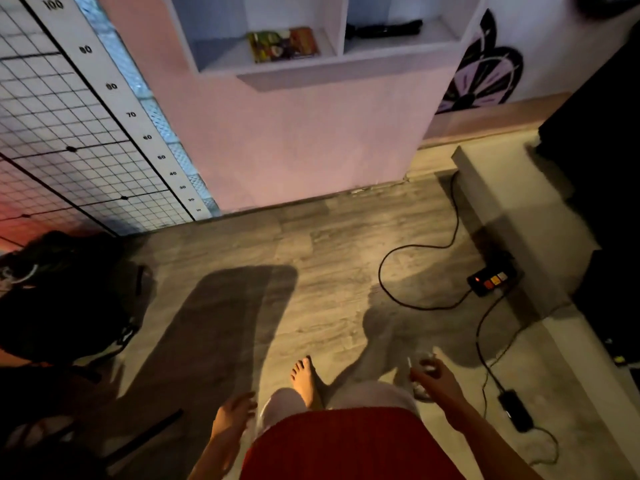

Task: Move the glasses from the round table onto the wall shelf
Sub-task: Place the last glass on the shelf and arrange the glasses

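My right hand hangs low at the lower right and is shut on a clear drinking glass, which is blurred and only partly visible past my fingers. My left hand swings at the lower middle with its fingers loosely apart and nothing in it. The white wall shelf is mounted on the pink wall at the top, well above and ahead of both hands. Its left compartment holds a colourful book, its right one a dark object. The round table is out of view.
A black cable loops across the grey floor to a power strip and an adapter on the right. A raised grey ledge and dark furniture stand right. Dark bags and a wire grid panel lie left.
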